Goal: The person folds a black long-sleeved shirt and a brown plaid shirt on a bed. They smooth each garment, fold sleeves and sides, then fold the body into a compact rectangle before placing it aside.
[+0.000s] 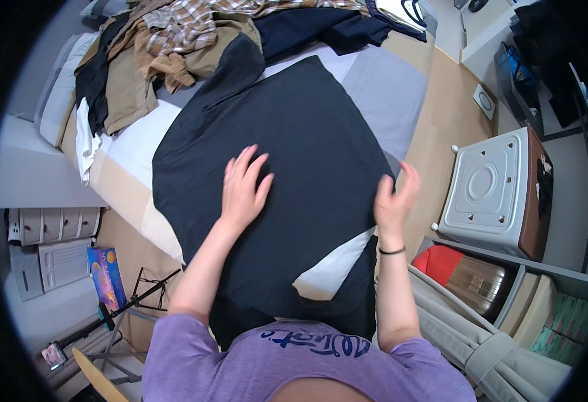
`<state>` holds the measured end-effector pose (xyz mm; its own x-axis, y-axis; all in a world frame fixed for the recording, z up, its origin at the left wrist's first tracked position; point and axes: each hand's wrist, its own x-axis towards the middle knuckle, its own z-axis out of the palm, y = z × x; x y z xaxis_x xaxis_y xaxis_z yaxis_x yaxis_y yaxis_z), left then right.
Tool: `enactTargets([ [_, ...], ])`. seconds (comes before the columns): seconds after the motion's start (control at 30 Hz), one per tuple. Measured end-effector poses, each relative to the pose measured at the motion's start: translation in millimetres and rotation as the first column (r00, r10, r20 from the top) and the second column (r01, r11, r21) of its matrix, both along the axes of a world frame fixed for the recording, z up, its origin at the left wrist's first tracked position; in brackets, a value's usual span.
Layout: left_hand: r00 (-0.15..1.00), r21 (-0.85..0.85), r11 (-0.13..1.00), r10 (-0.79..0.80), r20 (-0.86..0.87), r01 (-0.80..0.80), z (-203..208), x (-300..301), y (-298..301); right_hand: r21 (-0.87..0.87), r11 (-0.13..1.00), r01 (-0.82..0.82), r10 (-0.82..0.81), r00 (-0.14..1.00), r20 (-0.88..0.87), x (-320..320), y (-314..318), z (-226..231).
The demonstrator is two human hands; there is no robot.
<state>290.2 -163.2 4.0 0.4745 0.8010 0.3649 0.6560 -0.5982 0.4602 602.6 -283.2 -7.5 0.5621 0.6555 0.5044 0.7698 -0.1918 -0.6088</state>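
Note:
A large black garment (294, 127), which looks like a top, is spread over the bed in front of me. A sleeve-like part (237, 63) stretches toward the far left, and its near end hangs down by my body. My left hand (242, 191) is over the garment's middle, fingers spread, holding nothing; whether it touches the cloth I cannot tell. At the garment's right edge is my right hand (394, 201), wearing a dark wristband, with thumb and fingers apart and nothing seen between them.
A heap of clothes (166, 40) lies along the bed's far side, beside navy clothing (307, 30). The patchwork bedcover (388, 80) shows around the garment. Right of the bed stand a white cabinet (485, 184) and a storage unit (482, 275); a tripod (150, 291) stands left.

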Motion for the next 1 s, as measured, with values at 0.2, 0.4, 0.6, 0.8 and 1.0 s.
enactTargets([
  [0.2,0.872,-0.068,0.953,0.241,-0.427,-0.297,-21.0,-101.2,-31.3,-0.292,0.686,-0.666,0.727,0.609,0.319,-91.0,82.7,15.3],
  [0.4,0.851,0.034,0.923,0.367,-0.376,-0.383,-38.8,-137.9,-15.2,-0.482,0.835,-0.267,0.462,0.815,0.35,41.8,112.4,-23.3],
  [0.6,0.892,0.109,0.929,0.371,-0.258,-0.354,-18.5,-124.3,-35.0,-0.387,0.922,0.022,0.202,0.824,0.529,30.8,93.8,-2.3],
  [0.8,0.934,-0.071,0.996,-0.079,-0.349,0.058,-8.5,-85.2,-154.0,-0.407,0.65,-0.642,0.76,0.565,0.322,-66.5,5.4,-5.2],
  [1.0,0.938,0.061,0.981,0.194,-0.288,-0.184,-44.7,-129.2,-197.7,-0.521,0.853,-0.029,0.253,0.896,0.365,63.6,-14.3,-68.5],
])
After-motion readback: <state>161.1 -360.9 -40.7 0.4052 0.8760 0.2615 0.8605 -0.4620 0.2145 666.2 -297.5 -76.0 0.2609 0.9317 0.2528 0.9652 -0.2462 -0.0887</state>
